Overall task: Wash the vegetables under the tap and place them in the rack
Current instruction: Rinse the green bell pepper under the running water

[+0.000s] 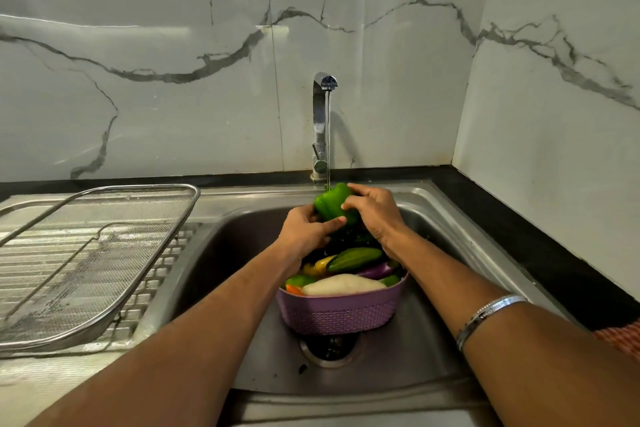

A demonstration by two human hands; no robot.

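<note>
A glossy green bell pepper (334, 205) is held at the centre of the frame, directly under the thin stream of water (328, 139) falling from the chrome tap (320, 125). It is gripped from both sides: the left hand (306, 230) is curled round its lower left flank, thumb across the front, and the right hand (375, 210) is clamped over its right shoulder. The hands are close together, with only the pepper between them.

Below them, a purple woven-pattern plastic basket (341, 312) stands in the stainless steel sink (450, 218), above the drain and still loaded with mixed vegetables, a pale white one (343, 284) foremost. The steel mesh rack (86, 253) lies on the ribbed drainboard at the left of the frame, apparently empty, though the mesh makes this hard to confirm.

The step in hand is judged to be rinsing. For a sound result, the pepper should be turned so that the stream reaches the stem hollow and lobe creases, with each hand shifted in turn so no covered patch is missed. A wet, waxy skin is likely to slip; a firm hold is advised before the pepper is carried left to the rack.
</note>
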